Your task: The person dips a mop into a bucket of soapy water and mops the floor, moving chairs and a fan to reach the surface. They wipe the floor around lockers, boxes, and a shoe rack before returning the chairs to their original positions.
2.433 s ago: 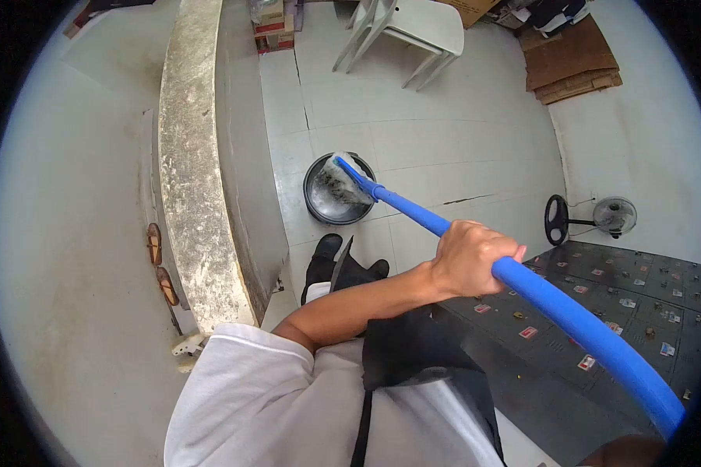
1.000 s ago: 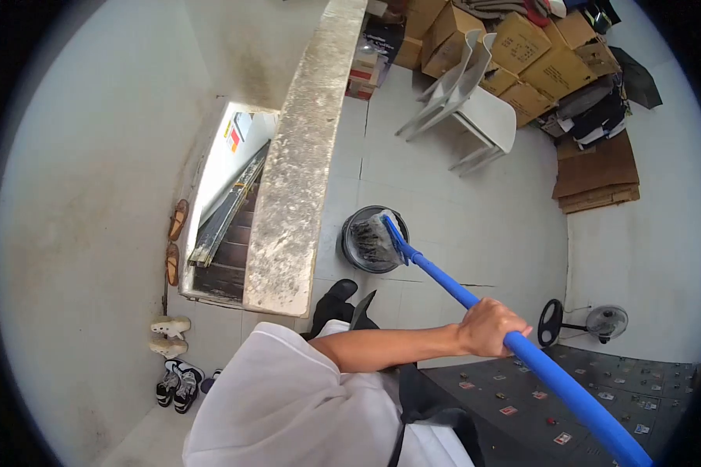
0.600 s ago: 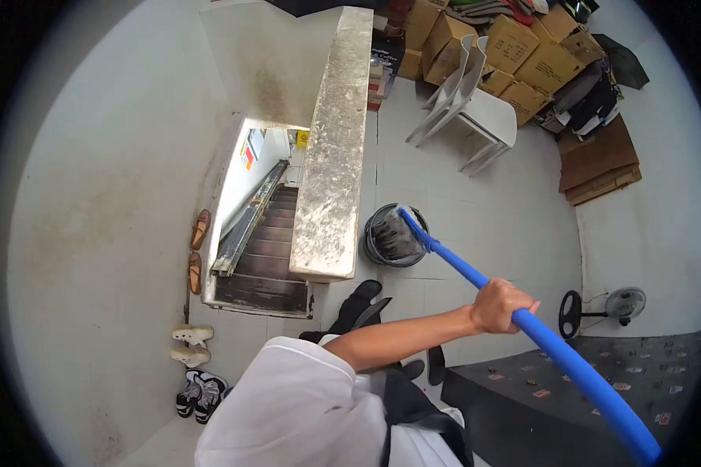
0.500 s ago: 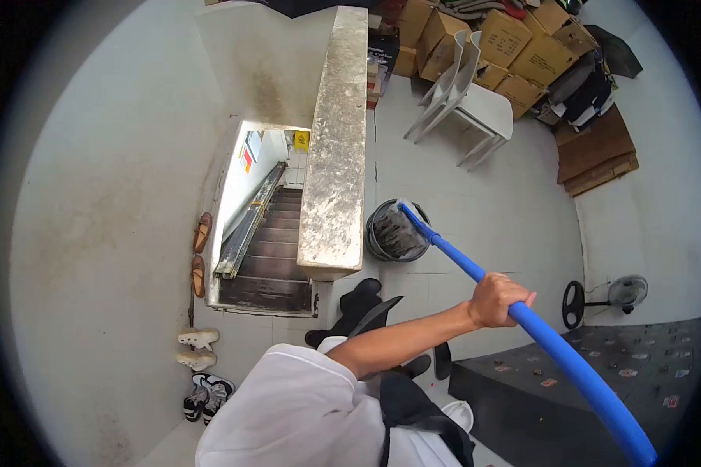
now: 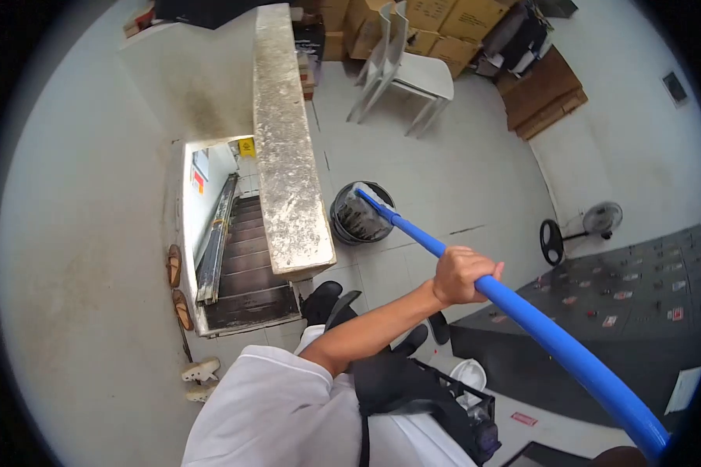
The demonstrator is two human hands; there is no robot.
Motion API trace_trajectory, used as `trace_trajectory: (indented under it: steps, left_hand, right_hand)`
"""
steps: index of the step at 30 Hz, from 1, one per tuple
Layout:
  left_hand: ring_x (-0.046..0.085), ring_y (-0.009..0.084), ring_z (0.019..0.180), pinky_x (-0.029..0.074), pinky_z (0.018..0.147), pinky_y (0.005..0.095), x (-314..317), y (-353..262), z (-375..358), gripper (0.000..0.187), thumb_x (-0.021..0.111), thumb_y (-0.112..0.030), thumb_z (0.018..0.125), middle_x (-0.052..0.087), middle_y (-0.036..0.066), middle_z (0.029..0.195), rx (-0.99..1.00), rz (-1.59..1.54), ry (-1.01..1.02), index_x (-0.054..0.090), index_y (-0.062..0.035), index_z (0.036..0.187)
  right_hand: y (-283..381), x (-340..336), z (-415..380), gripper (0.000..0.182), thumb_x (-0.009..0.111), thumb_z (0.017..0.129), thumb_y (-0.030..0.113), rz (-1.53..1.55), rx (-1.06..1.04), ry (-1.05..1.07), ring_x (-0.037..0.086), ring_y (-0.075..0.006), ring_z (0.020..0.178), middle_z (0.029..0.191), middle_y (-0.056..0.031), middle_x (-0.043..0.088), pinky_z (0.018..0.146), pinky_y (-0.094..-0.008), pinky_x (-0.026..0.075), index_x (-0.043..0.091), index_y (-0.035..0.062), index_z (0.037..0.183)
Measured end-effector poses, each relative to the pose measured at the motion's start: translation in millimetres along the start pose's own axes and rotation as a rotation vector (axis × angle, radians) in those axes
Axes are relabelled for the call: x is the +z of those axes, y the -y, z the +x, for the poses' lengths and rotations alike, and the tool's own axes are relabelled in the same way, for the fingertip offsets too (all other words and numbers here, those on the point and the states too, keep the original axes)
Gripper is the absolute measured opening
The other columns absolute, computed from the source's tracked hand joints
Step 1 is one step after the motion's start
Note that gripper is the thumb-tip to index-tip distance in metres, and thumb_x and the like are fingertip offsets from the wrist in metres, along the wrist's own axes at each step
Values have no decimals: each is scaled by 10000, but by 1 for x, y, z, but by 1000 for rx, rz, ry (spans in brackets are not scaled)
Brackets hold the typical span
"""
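Note:
My left hand (image 5: 466, 276) is wrapped round the thick blue pole of a mop (image 5: 553, 338). The pole slants from the lower right edge to a black bucket (image 5: 343, 231) on the tiled floor. Its whitish, wet-looking mop head (image 5: 364, 189) rests in the bucket's mouth, near the rim. Dark streaks show inside, though the contents are partly hidden by the mop. A dark brownish shape (image 5: 619, 458) sits at the bottom edge beside the pole, too cut off to make out. My right hand cannot be made out.
A stairwell (image 5: 249, 272) drops away on the left beside a stained low wall (image 5: 292, 156). White chairs (image 5: 420, 76) and cardboard boxes (image 5: 452, 50) stand at the back. To the right are a fan (image 5: 602, 220) and a dark cabinet (image 5: 576, 311); a white tub (image 5: 469, 375) lies near my body.
The whole view has shifted, moving the bucket, stairwell and chairs left and upward. My left hand stays on the pole, and the mop head remains at the bucket.

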State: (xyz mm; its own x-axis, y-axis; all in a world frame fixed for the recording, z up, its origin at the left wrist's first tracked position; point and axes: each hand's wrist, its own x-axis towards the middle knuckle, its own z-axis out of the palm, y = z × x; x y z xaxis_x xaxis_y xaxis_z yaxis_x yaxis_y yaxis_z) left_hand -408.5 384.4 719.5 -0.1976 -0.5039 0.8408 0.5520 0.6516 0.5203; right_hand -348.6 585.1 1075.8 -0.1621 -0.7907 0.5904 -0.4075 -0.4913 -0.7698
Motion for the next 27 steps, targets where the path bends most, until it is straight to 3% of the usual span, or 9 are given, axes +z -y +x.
trace_trajectory:
  steps: [3, 6, 15, 17, 27]
  left_hand:
    - [389, 201, 314, 289, 338, 291, -1, -3, 4, 316, 620, -26, 625, 396, 49, 397, 11, 9, 44, 370, -90, 444]
    - [421, 225, 327, 319, 351, 309, 1, -5, 9, 301, 608, -83, 660, 438, 59, 408, -22, 1, 74, 398, -94, 444]
    - [430, 218, 333, 315, 354, 303, 14, -22, 45, 317, 610, -100, 685, 447, 58, 420, 40, -118, 203, 397, -94, 450]
    - [380, 186, 311, 263, 336, 275, 19, -21, 53, 310, 646, -47, 628, 396, 42, 397, 103, -130, 162, 398, -92, 449]
    - [403, 174, 322, 291, 347, 267, 46, -21, 84, 303, 669, -47, 621, 404, 33, 403, 100, -225, 330, 420, -94, 455]
  right_hand:
    - [-1, 0, 5, 287, 624, 626, 45, 58, -104, 9, 377, -66, 306, 365, 28, 392, 372, -251, 408, 396, 130, 473]
    - [13, -1, 4, 295, 623, 622, 42, 3, -73, 4, 370, -54, 300, 364, 34, 391, 363, -231, 402, 388, 134, 470]
    - [45, -10, 10, 257, 606, 590, 35, -30, -176, -177, 400, -40, 315, 378, 48, 402, 353, -213, 423, 399, 135, 475]
    - [50, -11, 13, 249, 617, 570, 19, -49, -178, -203, 415, -38, 326, 386, 50, 412, 362, -205, 435, 414, 131, 480]
    - [73, -42, 18, 259, 573, 620, -24, -63, -184, -338, 436, -54, 336, 404, 38, 442, 363, -202, 447, 407, 117, 479]
